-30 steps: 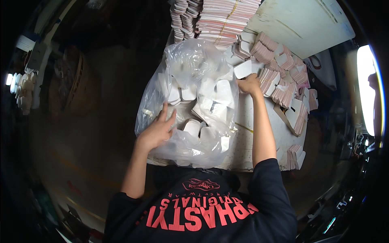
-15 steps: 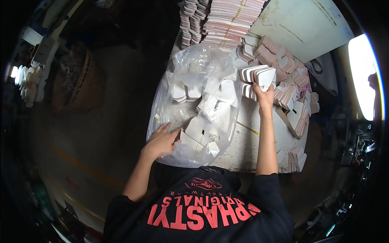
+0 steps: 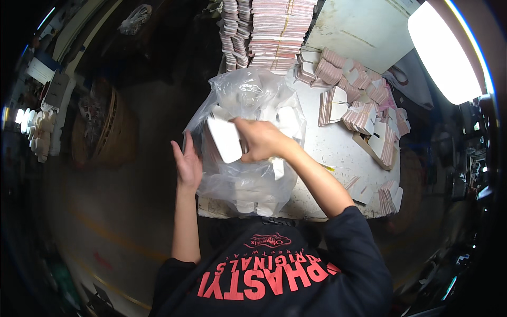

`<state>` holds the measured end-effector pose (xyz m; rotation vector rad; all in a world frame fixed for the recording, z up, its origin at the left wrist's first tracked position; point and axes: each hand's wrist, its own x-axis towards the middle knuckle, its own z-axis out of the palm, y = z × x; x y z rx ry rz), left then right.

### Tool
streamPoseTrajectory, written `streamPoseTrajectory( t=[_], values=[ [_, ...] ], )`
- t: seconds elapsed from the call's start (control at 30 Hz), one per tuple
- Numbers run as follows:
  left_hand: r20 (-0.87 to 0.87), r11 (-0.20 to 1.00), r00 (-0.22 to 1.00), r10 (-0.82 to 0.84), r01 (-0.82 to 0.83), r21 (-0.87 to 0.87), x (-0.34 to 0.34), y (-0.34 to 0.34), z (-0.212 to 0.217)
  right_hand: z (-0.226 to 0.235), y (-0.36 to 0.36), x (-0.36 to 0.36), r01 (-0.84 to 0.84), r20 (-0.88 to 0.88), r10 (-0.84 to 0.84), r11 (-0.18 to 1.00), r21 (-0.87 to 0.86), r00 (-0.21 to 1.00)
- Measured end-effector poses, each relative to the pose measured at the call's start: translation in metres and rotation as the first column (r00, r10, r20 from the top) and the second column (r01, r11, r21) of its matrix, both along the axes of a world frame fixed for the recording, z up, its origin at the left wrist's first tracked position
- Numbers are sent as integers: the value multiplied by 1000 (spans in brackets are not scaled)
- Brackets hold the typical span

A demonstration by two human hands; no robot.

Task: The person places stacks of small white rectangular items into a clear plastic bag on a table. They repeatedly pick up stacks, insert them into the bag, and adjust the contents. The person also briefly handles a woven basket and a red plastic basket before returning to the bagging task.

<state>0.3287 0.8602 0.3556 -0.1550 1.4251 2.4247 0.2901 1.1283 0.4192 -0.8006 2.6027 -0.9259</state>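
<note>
**At mid-frame, a white stack has crossed from the right-hand pile to the bag**

The right hand [image 3: 259,140] grasps a white stack [image 3: 225,140] of flat, rounded pieces, the thumb and fingers curled round its right side. Half a second ago this hand was gripping a stack on the right, beside the bundles; now the forearm slants in from the lower right and the stack is left of centre, within the outline of the clear plastic bag [image 3: 208,182]. Whether it rests on pieces inside or is held just above them cannot be told.

The left hand [image 3: 188,164] has shifted too. It was laid on the lower left of the bag; now it stands upright at the bag's left edge, fingers spread, grasping nothing. Whether it touches the film is unclear.

For the work in hand, the carry from the pile looks done, while the letting-go is not yet made. More pink-and-white bundles [image 3: 332,105] lie at the right of the frame on the pale desk [image 3: 315,145], and tall tied stacks [image 3: 277,31] stand at top centre, behind the bag.
</note>
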Motion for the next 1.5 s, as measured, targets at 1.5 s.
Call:
streamPoseTrajectory(
  t=[1.5],
  values=[
    [282, -167, 571, -771, 246, -955, 37, -32, 37, -70, 403, 117, 923, -348, -936, -176, 342, -49]
  ],
)
